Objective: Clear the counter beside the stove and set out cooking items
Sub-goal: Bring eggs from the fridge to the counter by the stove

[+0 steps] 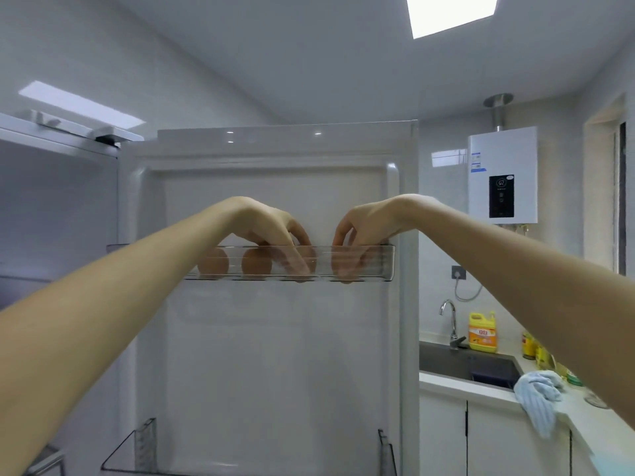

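The fridge door stands open in front of me, with a clear plastic egg shelf at chest height. Two brown eggs sit in its left part. My left hand reaches down into the middle of the shelf, fingers curled round a brown egg that shows only dimly through the plastic. My right hand dips into the right part, its fingers and thumb pinching another egg, also blurred by the shelf wall.
A clear lower door bin hangs near the bottom. To the right are a dark sink with a faucet, a yellow detergent bottle, a blue cloth over the white counter edge, and a wall water heater.
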The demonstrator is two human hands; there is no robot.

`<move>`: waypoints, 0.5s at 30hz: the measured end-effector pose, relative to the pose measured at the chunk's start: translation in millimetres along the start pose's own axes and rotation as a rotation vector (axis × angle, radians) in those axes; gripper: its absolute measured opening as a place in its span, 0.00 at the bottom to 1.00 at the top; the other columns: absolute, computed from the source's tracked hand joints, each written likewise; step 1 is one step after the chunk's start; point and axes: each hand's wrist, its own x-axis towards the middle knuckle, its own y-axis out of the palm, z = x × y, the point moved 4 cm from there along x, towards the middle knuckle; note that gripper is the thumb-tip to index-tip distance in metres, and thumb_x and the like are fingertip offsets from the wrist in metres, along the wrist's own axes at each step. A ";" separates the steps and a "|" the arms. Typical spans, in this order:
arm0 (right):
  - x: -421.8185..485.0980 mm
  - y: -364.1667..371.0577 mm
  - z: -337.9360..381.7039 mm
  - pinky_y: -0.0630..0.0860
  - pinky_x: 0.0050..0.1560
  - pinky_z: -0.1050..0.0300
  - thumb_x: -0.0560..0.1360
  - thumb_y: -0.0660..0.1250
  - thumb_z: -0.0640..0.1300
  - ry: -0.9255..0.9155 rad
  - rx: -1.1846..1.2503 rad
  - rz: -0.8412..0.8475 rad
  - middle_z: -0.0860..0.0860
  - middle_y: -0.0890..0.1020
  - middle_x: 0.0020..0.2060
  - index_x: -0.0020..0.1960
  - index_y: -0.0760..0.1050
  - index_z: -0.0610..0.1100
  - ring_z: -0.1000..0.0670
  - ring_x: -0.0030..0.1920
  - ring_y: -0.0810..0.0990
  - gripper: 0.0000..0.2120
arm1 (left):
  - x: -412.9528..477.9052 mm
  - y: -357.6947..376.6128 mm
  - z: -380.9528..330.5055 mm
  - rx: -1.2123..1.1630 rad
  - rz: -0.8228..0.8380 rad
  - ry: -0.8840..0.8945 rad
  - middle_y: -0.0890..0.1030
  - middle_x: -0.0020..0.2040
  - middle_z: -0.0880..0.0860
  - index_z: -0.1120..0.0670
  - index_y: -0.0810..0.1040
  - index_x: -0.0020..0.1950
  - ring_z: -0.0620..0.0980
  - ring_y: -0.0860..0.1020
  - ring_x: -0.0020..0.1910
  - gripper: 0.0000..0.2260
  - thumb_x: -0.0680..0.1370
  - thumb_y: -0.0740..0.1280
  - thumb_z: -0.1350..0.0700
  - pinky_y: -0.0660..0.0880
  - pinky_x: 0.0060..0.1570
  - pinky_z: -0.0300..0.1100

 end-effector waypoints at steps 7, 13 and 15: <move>-13.3 -17.3 -7.5 0.81 0.44 0.60 0.64 0.80 0.47 -0.087 0.095 -0.316 0.50 0.84 0.45 0.52 0.81 0.47 0.51 0.43 0.84 0.18 | -4.5 -6.8 4.4 -0.120 -0.256 0.127 0.82 0.50 0.49 0.50 0.77 0.61 0.46 0.81 0.42 0.24 0.67 0.79 0.53 0.78 0.43 0.36; -76.2 -48.3 -13.1 0.71 0.30 0.74 0.63 0.80 0.46 -0.176 0.146 -0.652 0.54 0.82 0.41 0.52 0.80 0.49 0.57 0.37 0.81 0.19 | -21.9 -14.5 -25.2 -0.407 -0.515 0.389 0.80 0.54 0.55 0.57 0.75 0.64 0.47 0.81 0.48 0.25 0.68 0.77 0.58 0.81 0.46 0.40; -98.0 -54.4 -25.3 0.74 0.34 0.72 0.63 0.80 0.48 -0.169 0.146 -0.721 0.53 0.83 0.43 0.54 0.80 0.50 0.57 0.40 0.82 0.21 | -25.3 -14.1 -44.0 -0.480 -0.585 0.461 0.80 0.52 0.53 0.56 0.76 0.62 0.45 0.81 0.46 0.24 0.68 0.77 0.59 0.81 0.45 0.38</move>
